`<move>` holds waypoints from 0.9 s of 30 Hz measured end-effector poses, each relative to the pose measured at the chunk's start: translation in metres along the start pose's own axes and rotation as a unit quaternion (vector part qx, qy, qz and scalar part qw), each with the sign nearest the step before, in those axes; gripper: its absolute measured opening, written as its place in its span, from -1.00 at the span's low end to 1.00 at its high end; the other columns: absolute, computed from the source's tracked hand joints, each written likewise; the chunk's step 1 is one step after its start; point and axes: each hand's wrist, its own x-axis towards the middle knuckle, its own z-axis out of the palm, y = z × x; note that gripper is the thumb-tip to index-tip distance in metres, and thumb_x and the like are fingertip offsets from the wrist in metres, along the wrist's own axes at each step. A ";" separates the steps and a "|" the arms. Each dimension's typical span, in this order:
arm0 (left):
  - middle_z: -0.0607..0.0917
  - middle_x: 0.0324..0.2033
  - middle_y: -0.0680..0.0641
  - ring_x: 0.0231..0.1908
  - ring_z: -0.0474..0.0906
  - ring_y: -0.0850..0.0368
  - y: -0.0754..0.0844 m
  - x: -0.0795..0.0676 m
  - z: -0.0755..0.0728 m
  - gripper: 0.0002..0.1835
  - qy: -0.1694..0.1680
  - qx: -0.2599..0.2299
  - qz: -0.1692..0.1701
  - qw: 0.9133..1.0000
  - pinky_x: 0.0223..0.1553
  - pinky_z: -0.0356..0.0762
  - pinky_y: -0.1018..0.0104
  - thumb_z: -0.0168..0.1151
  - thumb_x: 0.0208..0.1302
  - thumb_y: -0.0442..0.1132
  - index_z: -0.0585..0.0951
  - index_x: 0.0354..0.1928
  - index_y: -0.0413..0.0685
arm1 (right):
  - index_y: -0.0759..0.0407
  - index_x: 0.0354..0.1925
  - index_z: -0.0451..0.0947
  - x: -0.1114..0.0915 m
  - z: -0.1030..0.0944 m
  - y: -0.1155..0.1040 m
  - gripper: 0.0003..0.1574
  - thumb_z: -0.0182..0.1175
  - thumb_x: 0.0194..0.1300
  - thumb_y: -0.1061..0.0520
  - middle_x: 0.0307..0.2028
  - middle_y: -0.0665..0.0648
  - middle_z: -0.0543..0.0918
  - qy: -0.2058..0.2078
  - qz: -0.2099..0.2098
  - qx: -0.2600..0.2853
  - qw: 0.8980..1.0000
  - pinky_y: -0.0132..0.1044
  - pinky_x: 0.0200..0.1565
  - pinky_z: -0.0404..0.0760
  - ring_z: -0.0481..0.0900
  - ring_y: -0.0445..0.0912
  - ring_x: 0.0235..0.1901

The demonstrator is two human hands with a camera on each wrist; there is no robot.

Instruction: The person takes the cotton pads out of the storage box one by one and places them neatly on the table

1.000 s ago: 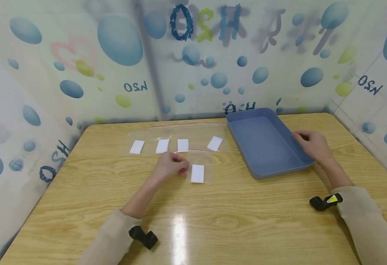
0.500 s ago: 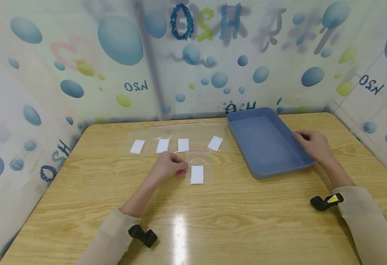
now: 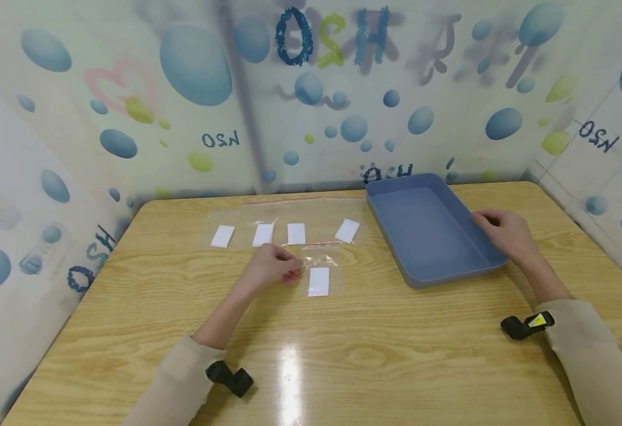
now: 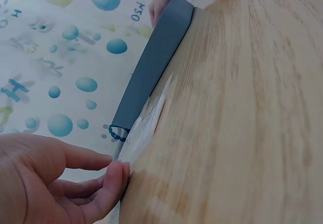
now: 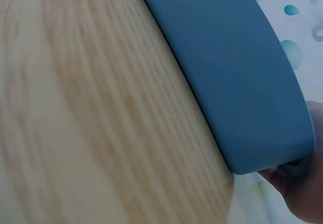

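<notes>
My left hand point(image 3: 270, 266) pinches the left edge of a small clear zip bag point(image 3: 334, 259) between thumb and fingertips. Inside that bag lies a white rectangular piece point(image 3: 318, 281). Seen from the left wrist, the bag point(image 4: 145, 127) lies almost flat on the table, with the left hand point(image 4: 63, 183) at its near edge. On the right, my right hand point(image 3: 508, 234) grips the right wall of a blue-grey tray point(image 3: 451, 276), which stands on the table. The right wrist view shows the tray's outer wall point(image 5: 222, 72) and part of the right hand point(image 5: 305, 183).
Behind the held bag lies a row of clear bags point(image 3: 311, 208) with several white pieces in them. Their outlines partly blend together. The wooden table point(image 3: 385, 349) meets a patterned curtain point(image 3: 183, 160) at the back and at the sides.
The small bag has shifted slightly toward me, and its red-striped top edge has straightened. Both hands keep nearly the same place; the tray has not visibly moved on the table.
</notes>
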 end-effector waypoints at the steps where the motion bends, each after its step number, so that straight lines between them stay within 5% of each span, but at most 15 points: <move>1: 0.73 -0.44 -0.21 -0.48 0.67 0.16 0.000 0.000 0.000 -0.79 -0.002 0.000 0.000 1.000 -0.35 0.71 0.29 0.26 0.36 -0.39 0.68 -0.22 -0.51 | 0.50 0.17 0.52 0.000 0.000 0.001 -0.34 -0.01 0.59 -0.10 0.05 0.53 0.59 0.000 0.001 -0.001 1.000 -0.14 -0.12 0.45 0.55 0.33 0.01; 10: 0.71 -0.41 -0.22 -0.46 0.66 0.15 0.002 0.003 0.000 -0.78 -0.018 -0.005 -0.002 1.000 -0.34 0.71 0.29 0.23 0.39 -0.37 0.64 -0.15 -0.52 | 0.47 0.17 0.55 -0.002 -0.008 0.003 -0.32 0.02 0.57 -0.15 0.05 0.52 0.60 0.004 0.013 -0.008 1.000 -0.12 -0.13 0.47 0.56 0.30 -0.01; 19: 0.69 -0.43 -0.22 -0.50 0.62 0.15 0.004 0.002 -0.004 -0.78 -0.023 0.000 0.018 1.000 -0.39 0.66 0.36 0.15 0.39 -0.37 0.63 -0.15 -0.48 | 0.38 0.09 0.62 -0.003 -0.016 0.004 -0.37 0.06 0.54 -0.16 -0.27 0.18 0.73 0.017 0.021 0.022 0.999 -0.45 -0.44 0.52 0.54 -0.38 -0.46; 23: 0.71 -0.42 -0.25 -0.54 0.60 0.16 0.007 0.000 -0.005 -0.77 -0.013 -0.003 0.028 1.000 -0.42 0.64 0.37 0.14 0.42 -0.35 0.62 -0.14 -0.49 | 0.40 0.08 0.62 -0.004 -0.019 0.001 -0.42 0.06 0.56 -0.10 -0.34 0.03 0.72 0.020 0.012 0.040 0.999 -0.44 -0.44 0.58 0.57 -0.37 -0.49; 27: 0.71 -0.35 -0.27 -0.51 0.60 0.15 0.009 0.000 -0.008 -0.73 0.006 -0.002 0.028 1.000 -0.36 0.66 0.32 0.13 0.47 -0.31 0.62 -0.08 -0.48 | 0.42 0.10 0.60 -0.004 -0.021 -0.003 -0.45 0.04 0.58 -0.05 -0.27 0.17 0.73 0.024 0.012 0.047 0.999 -0.44 -0.43 0.61 0.58 -0.36 -0.49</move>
